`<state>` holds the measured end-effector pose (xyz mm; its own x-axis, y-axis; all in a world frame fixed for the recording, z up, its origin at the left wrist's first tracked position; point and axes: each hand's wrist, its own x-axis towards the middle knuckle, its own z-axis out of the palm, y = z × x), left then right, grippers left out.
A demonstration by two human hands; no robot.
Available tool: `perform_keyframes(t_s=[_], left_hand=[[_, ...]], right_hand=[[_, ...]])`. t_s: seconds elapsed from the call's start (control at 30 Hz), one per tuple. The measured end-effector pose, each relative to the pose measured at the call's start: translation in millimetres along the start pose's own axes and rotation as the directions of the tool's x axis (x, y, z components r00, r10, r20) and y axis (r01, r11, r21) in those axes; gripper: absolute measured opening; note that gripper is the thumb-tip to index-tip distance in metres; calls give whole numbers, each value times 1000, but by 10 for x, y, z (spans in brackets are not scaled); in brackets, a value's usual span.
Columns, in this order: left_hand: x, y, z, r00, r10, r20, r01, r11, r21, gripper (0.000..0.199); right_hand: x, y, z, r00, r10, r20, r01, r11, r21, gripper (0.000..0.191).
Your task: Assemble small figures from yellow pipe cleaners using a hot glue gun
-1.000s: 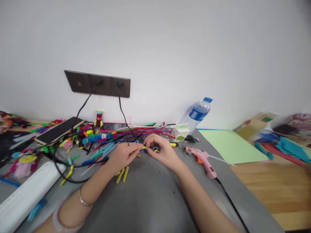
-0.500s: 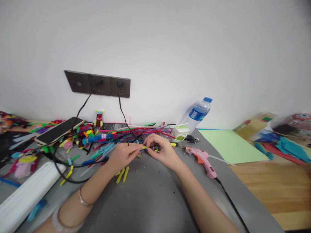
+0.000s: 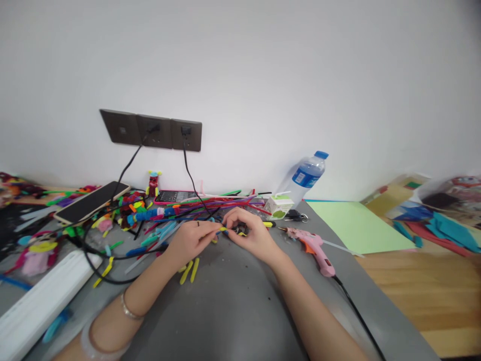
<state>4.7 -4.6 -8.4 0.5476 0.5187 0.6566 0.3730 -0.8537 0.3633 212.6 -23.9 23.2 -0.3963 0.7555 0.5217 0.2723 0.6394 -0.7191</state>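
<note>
Between the fingertips of both hands is a small piece of yellow pipe cleaner (image 3: 223,229), mostly covered by the fingers. My left hand (image 3: 195,238) pinches its left end, and my right hand (image 3: 250,233) grips it from the other side with thumb and curled fingers. Just below my left wrist, short folded yellow pipe cleaner pieces (image 3: 194,271) lie on the grey table (image 3: 225,311). Behind the hands spreads a bundle of long coloured pipe cleaners (image 3: 214,201). A pink glue gun (image 3: 315,249) rests to the right of my right hand.
A water bottle (image 3: 308,175) and a small drink carton (image 3: 278,205) stand by the wall. Green paper (image 3: 356,225) lies at the right. Leftward are a phone (image 3: 92,203), a white power strip (image 3: 48,301), black cables (image 3: 112,281) and several pipe cleaner figures, one upright (image 3: 153,184).
</note>
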Motion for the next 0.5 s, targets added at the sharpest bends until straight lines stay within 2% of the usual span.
perform_keyframes(t_s=[0.23, 0.5], left_hand=[[2, -3, -8, 999, -29, 22, 29, 999, -22, 27], [4, 12, 6, 1000, -22, -10, 22, 999, -30, 26]], right_hand=[[-15, 43, -1, 1000, 4, -12, -4, 1000, 6, 10], [3, 22, -7, 999, -30, -12, 29, 1000, -8, 9]])
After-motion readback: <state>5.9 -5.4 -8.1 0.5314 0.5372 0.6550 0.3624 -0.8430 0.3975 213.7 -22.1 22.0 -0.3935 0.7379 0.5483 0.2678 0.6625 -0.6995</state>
